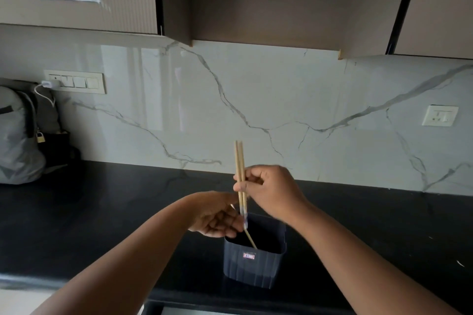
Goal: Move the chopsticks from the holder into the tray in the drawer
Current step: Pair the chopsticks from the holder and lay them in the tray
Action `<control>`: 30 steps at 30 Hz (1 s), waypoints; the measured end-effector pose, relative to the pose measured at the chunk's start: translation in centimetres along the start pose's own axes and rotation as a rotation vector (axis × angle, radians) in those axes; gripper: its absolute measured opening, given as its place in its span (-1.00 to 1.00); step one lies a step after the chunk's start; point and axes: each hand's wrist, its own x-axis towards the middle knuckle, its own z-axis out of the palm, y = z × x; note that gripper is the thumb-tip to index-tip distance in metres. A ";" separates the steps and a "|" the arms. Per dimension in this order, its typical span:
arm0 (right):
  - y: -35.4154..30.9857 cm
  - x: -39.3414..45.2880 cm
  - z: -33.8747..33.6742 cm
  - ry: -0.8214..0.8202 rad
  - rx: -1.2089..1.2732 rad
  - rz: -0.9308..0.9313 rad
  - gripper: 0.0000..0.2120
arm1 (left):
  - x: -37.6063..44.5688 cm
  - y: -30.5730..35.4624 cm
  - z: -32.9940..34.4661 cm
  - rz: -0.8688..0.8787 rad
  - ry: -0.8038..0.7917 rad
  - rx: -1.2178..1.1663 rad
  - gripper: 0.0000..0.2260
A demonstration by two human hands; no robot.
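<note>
A dark ribbed holder [254, 263] stands on the black counter near its front edge. My right hand [273, 190] pinches a pair of pale wooden chopsticks [240, 163] and holds them nearly upright, their lower tips just over the holder's mouth. My left hand [217, 217] is at the holder's left rim, fingers curled round another chopstick [250, 238] that slants down into the holder. A sliver of the drawer [163, 311] shows at the bottom edge; its tray is out of sight.
A grey backpack [20, 135] leans at the far left of the black counter [102, 212], below a switch panel with a charger plugged in. A marble backsplash rises behind, with a socket [439, 115] at right. Cabinets hang overhead.
</note>
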 end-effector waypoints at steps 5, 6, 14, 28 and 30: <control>1.5 0.9 -1.5 -0.317 0.221 0.428 -0.90 | 1.6 -1.5 -1.7 0.014 0.249 0.375 -0.52; 2.1 0.5 -1.1 -0.362 0.192 0.459 -0.89 | 2.0 -2.1 -2.0 0.040 0.324 0.413 -0.56; 7.8 -6.6 7.8 -0.776 -0.249 0.451 -0.88 | 7.7 -13.0 -2.2 0.067 0.551 0.928 -0.59; 18.9 -21.0 17.8 -1.096 -0.585 0.246 -0.68 | 11.9 -22.8 -0.3 0.099 0.719 1.037 -0.23; 19.1 -21.4 18.4 -1.133 -0.571 0.232 -0.61 | 11.9 -22.8 -0.3 0.099 0.723 1.032 -0.22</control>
